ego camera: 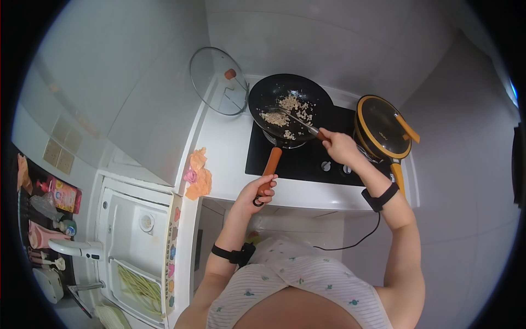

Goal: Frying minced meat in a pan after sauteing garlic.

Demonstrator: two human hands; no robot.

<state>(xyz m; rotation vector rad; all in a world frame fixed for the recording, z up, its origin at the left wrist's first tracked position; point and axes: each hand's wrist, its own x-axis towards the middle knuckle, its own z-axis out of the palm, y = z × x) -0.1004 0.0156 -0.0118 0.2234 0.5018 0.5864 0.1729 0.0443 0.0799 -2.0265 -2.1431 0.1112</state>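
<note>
My left hand is wrapped around the orange-brown handle of a black wok, which sits tilted over the left burner of a black hob. In my right hand is a metal spatula with a wooden handle, its head down in the wok. Pale, finely chopped food lies in loose clumps on the wok's floor, around the spatula head.
A lidded pan with yellow trim stands right on the hob. A glass lid leans upright left of the wok. Crumpled orange cloths or paper lie on the counter. The sink at left holds long green vegetables in a white basket.
</note>
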